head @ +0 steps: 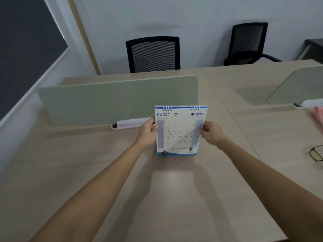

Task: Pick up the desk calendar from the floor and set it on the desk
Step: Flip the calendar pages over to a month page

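The desk calendar (pixel 179 131) is white with a blue band and spiral rings on top, open at the June page. It stands upright, its bottom edge at the surface of the light wooden desk (pixel 104 172). My left hand (pixel 148 132) grips its left edge and my right hand (pixel 210 134) grips its right edge. Both arms reach forward over the desk.
A pale green divider panel (pixel 104 98) stands just behind the calendar, with a cable slot (pixel 122 125) at its foot. Black glasses (pixel 316 152) lie at the right. A second divider (pixel 297 84) is at far right. Two black chairs (pixel 153 55) stand behind the desk.
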Motion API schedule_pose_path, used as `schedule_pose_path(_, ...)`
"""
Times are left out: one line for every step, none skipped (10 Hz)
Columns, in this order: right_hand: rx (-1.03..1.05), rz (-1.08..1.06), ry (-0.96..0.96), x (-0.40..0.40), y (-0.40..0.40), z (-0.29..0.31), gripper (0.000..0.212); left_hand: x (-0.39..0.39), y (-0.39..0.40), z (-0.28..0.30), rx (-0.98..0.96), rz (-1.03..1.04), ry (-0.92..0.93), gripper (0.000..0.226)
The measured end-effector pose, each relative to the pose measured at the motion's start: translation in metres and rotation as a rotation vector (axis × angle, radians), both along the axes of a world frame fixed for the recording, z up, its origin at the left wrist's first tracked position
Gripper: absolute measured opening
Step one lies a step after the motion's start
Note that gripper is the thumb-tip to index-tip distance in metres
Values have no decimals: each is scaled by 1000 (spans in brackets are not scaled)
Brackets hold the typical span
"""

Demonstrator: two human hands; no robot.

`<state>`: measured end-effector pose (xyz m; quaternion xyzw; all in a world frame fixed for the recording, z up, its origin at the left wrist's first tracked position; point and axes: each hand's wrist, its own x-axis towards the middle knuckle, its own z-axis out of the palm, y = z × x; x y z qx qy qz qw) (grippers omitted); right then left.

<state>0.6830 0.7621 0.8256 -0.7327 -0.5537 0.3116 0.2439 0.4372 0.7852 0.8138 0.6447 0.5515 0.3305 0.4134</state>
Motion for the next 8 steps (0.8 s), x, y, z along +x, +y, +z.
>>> schedule_pose_path(13, -1, 6, -1, 5, 8, 25, 1, 12, -1, 1, 28, 7, 27)
schedule_pose_path(8, 0, 13, 14, 38, 11, 25, 20, 40, 0, -35, 47, 46, 30)
schedule_pose_path(-4, -3, 7, 29, 67, 9, 27, 40, 67, 0, -52, 59, 36, 32)
schedule_pose_path(-26, 28, 36, 36, 97, 0, 27, 47, 92, -10, -90, 77, 107, 32)
schedule_pose_path(-64, 88, 40, 39, 125, -17, 24, 45, 118, -26, -130, 147, 153, 26)
schedule_pose_path(-43, 71, 75, 42, 128, -23, 25, 49, 116, -24, -138, 140, 138, 27)
schedule_pose_path(-55, 90, 94, 45, 125, -33, 23, 47, 114, -28, -156, 136, 99, 28)
schedule_pose_path(-70, 103, 88, 44, 123, -34, 24, 53, 105, -14, -179, 157, 67, 27)
